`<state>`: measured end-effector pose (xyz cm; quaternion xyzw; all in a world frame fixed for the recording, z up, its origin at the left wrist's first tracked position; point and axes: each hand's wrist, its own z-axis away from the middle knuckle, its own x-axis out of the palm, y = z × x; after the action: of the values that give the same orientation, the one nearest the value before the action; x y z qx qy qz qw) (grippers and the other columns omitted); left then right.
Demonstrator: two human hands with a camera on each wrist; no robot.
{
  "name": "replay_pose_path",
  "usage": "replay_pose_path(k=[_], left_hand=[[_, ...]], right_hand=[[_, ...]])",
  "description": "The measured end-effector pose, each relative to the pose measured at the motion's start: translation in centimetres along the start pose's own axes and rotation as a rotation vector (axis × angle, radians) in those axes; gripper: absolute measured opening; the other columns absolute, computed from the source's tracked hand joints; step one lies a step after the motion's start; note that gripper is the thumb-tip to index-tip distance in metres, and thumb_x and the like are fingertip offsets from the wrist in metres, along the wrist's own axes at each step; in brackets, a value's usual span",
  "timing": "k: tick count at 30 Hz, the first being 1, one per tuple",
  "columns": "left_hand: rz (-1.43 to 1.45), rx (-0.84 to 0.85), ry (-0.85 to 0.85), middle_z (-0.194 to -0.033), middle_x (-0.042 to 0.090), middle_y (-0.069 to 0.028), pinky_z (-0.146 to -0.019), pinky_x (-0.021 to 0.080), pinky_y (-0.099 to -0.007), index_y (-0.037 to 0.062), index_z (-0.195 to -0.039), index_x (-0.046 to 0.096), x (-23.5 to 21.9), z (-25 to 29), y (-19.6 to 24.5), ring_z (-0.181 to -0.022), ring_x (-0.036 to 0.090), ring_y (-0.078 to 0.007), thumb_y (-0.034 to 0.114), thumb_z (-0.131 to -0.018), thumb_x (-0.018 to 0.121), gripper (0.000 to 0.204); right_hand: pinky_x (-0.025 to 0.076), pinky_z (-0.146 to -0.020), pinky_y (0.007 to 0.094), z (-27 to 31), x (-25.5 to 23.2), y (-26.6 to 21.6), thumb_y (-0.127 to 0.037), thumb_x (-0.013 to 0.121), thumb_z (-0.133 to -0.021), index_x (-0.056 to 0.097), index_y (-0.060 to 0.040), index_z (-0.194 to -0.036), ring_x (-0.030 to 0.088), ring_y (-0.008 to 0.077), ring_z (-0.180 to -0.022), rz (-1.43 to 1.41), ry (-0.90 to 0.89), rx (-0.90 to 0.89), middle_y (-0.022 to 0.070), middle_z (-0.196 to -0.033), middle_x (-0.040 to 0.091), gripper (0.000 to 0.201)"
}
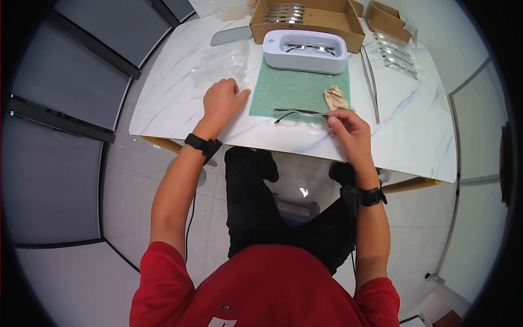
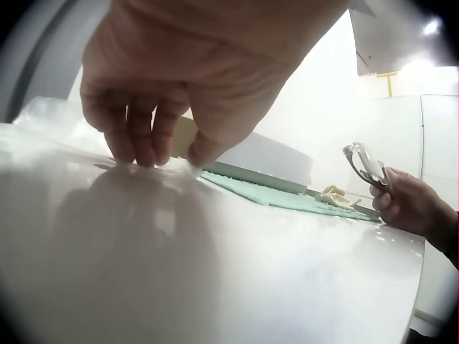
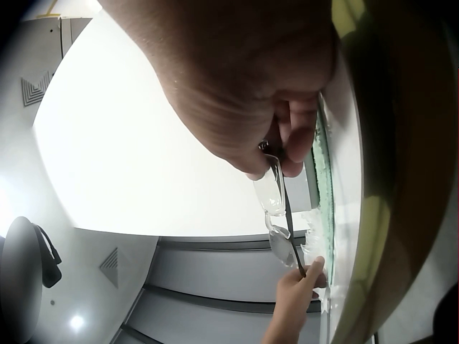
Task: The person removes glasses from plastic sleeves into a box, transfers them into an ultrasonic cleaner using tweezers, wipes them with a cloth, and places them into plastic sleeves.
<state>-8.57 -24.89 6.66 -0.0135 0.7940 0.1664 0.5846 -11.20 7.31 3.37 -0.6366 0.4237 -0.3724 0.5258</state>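
Observation:
My right hand (image 1: 353,133) pinches a pair of eyeglasses (image 1: 297,111) at one end of the frame, near the hinge. In the right wrist view, the clear lenses (image 3: 282,246) and a thin dark temple extend from the fingers of that hand (image 3: 244,100). The glasses are raised above the table in the left wrist view. At the left, my left hand (image 1: 220,106) reaches down to a layer of clear plastic bags (image 1: 220,62). Its fingertips and thumb pinch the thin plastic (image 2: 183,166) against the white tabletop, as the left wrist view shows.
A green cloth (image 1: 289,90) lies mid-table, with a crumpled beige cloth (image 1: 336,98) on it. Behind stands a white ultrasonic cleaner (image 1: 305,62) with glasses inside. Beyond are a cardboard box (image 1: 327,16) and several bagged glasses (image 1: 395,54). A long grey strip (image 1: 370,82) lies right.

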Motion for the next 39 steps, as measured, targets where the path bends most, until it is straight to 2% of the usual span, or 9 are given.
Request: replay_pose_path(k=[6, 10, 17, 20, 22, 24, 26, 30, 39], left_hand=[[0.015, -0.042, -0.027, -0.075, 0.069, -0.0159, -0.065, 0.051, -0.0414, 0.0008, -0.077, 0.067, 0.5, -0.3, -0.5, -0.07, 0.066, -0.0354, 0.027, -0.08, 0.068, 0.026], [0.178, -0.08, 0.026, -0.071, 0.068, -0.0148, -0.064, 0.051, -0.0368, -0.0002, -0.079, 0.067, 0.1, 1.2, -0.5, -0.065, 0.065, -0.0295, 0.023, -0.081, 0.066, 0.023], [0.448, -0.105, 0.026, -0.065, 0.065, -0.0084, -0.062, 0.048, -0.0291, -0.004, -0.082, 0.068, -0.8, 3.7, 1.0, -0.062, 0.06, -0.0144, 0.02, -0.084, 0.066, 0.024], [0.513, -0.128, 0.031, -0.069, 0.067, -0.0161, -0.065, 0.052, -0.0331, -0.0028, -0.081, 0.07, -1.3, 4.3, 1.6, -0.063, 0.066, -0.0249, 0.019, -0.08, 0.066, 0.022], [0.542, -0.127, 0.027, -0.069, 0.067, -0.0159, -0.065, 0.052, -0.0329, -0.0028, -0.081, 0.069, -1.3, 4.7, 1.6, -0.063, 0.066, -0.0245, 0.018, -0.08, 0.066, 0.022], [0.573, -0.125, 0.02, -0.069, 0.067, -0.0157, -0.065, 0.052, -0.0327, -0.0028, -0.081, 0.069, -1.1, 5.2, 1.6, -0.063, 0.065, -0.0242, 0.018, -0.08, 0.066, 0.021], [0.597, -0.122, 0.004, -0.065, 0.064, -0.0055, -0.06, 0.047, -0.0267, -0.0042, -0.083, 0.068, -1.0, 5.5, 1.6, -0.062, 0.058, -0.0105, 0.017, -0.084, 0.067, 0.021], [0.575, -0.078, 0.04, -0.065, 0.064, -0.0062, -0.06, 0.047, -0.0272, -0.0035, -0.084, 0.068, -1.0, 6.2, 1.7, -0.063, 0.059, -0.0106, 0.016, -0.085, 0.067, 0.019], [0.524, 0.136, 0.15, -0.077, 0.062, -0.0119, -0.061, 0.049, -0.0388, 0.0017, -0.079, 0.061, -0.7, 7.5, 2.6, -0.065, 0.062, -0.0301, 0.011, -0.083, 0.063, 0.01]], right_hand=[[0.05, -0.073, 0.0213, 0.1, 0.1, -0.2, -0.009, 0.068, -0.092, 0.069, 0.0009, -0.104, 0.062, 0.0066, -0.079, -0.04, -0.004, -0.004, 0.0019, -0.09, 0.068, 0.015], [0.049, -0.074, 0.0212, 0.4, 0.5, 0.4, -0.008, 0.068, -0.092, 0.069, 0.0002, -0.102, 0.062, 0.0064, -0.08, -0.063, 0.043, -0.033, 0.0007, -0.09, 0.068, 0.013], [0.051, -0.066, 0.0223, 2.2, 6.2, -1.6, -0.001, 0.073, -0.084, 0.069, -0.0017, -0.099, 0.063, 0.0117, -0.077, 0.184, 0.227, -0.415, 0.0077, -0.098, 0.07, 0.015], [0.052, -0.062, 0.0244, 2.5, 7.7, -2.0, 0.003, 0.074, -0.08, 0.068, -0.0022, -0.096, 0.065, 0.0167, -0.075, 0.249, 0.237, -0.521, 0.0108, -0.098, 0.07, 0.017], [0.053, -0.061, 0.0261, 2.7, 8.2, -1.6, 0.003, 0.074, -0.08, 0.068, -0.0017, -0.095, 0.065, 0.0183, -0.074, 0.29, 0.221, -0.585, 0.0112, -0.097, 0.07, 0.017], [0.053, -0.061, 0.0265, 2.9, 8.4, -1.3, 0.003, 0.074, -0.079, 0.068, -0.0016, -0.095, 0.065, 0.0188, -0.073, 0.311, 0.207, -0.576, 0.0113, -0.096, 0.069, 0.017], [0.053, -0.06, 0.027, 3.2, 8.6, -1.2, 0.003, 0.074, -0.079, 0.068, -0.0016, -0.094, 0.066, 0.0193, -0.072, 0.33, 0.195, -0.57, 0.0115, -0.095, 0.069, 0.017], [0.053, -0.06, 0.0268, 3.5, 8.9, -1.0, 0.001, 0.074, -0.08, 0.067, -0.0017, -0.093, 0.065, 0.0184, -0.069, 0.36, 0.168, -0.503, 0.0097, -0.092, 0.069, 0.015], [0.052, -0.064, 0.0255, 2.0, 10.4, -1.6, -0.007, 0.073, -0.085, 0.069, 0.0007, -0.094, 0.064, 0.0156, -0.069, 0.3, 0.067, -0.22, 0.0104, -0.09, 0.069, 0.013]])
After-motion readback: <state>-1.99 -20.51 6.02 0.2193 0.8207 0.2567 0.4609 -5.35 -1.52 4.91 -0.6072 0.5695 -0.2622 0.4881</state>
